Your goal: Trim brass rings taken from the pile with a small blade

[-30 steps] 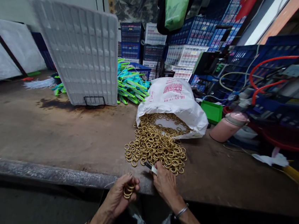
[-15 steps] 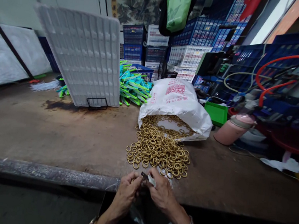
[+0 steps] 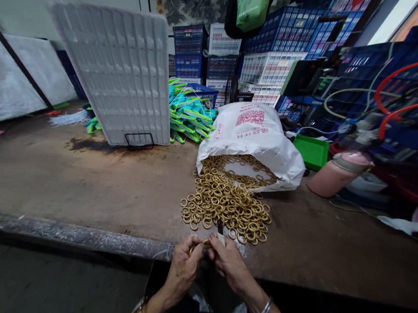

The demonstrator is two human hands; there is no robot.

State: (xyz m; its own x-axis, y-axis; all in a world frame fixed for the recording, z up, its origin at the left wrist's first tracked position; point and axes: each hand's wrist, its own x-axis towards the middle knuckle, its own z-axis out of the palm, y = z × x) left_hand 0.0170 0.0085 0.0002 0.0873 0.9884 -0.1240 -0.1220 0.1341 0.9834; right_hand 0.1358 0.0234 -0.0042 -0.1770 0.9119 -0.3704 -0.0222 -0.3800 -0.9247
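A heap of brass rings spills from a white sack onto the brown workbench. Both hands meet at the bench's near edge, just below the heap. My left hand is closed on a small stack of brass rings, mostly hidden by its fingers. My right hand pinches a small dark tool with a white wrap, its tip pointing up toward the heap. The hands touch each other.
A white moulded tray leans upright at the back left. Beside it lie green and blue clips. A green box, a pink flask, red hoses and stacked blue and white crates fill the right and back.
One second ago the hands were apart, the left holding rings low, the right with its tool at the heap. They have since come together at the bench edge. The view shifted slightly.
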